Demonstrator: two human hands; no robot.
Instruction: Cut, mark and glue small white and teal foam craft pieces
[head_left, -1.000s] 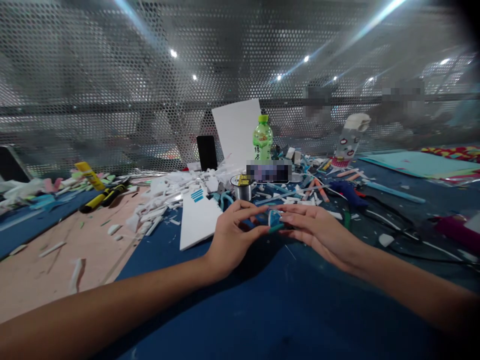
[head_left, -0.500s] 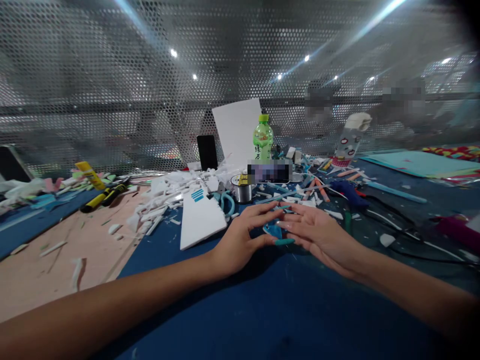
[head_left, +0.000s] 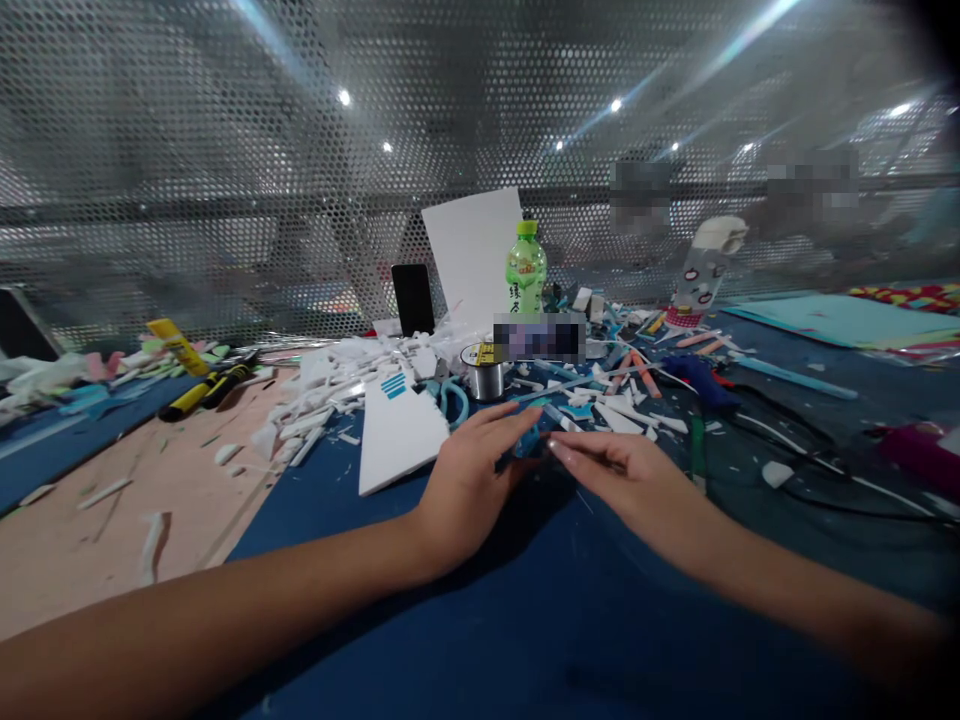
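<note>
A small blue piece (head_left: 527, 441), partly hidden by fingers, is held between the thumb and fingers of my left hand (head_left: 472, 480). Its exact kind I cannot make out. My right hand (head_left: 637, 478) is just to the right, thumb and forefinger pinched together close to the blue piece; whatever lies in that pinch is too small to name. Just beyond my left hand lies a white foam board (head_left: 401, 435) with blue stripes and a jagged edge. Behind it are the light-blue handles of scissors (head_left: 454, 402) and a spool of silvery wire (head_left: 486, 380).
White foam scraps (head_left: 360, 375) spread behind my hands. A green drink bottle (head_left: 526, 270), a dark phone (head_left: 413, 300) and a white sheet (head_left: 472, 245) stand at the back. Yellow-and-black cutters (head_left: 191, 398) lie left. A blue tool (head_left: 699, 380) with black cable lies right.
My right hand has closed from spread fingers into a pinch and drawn slightly right, off the blue piece. The blue piece stays in my left hand, shifted a little left and up.
</note>
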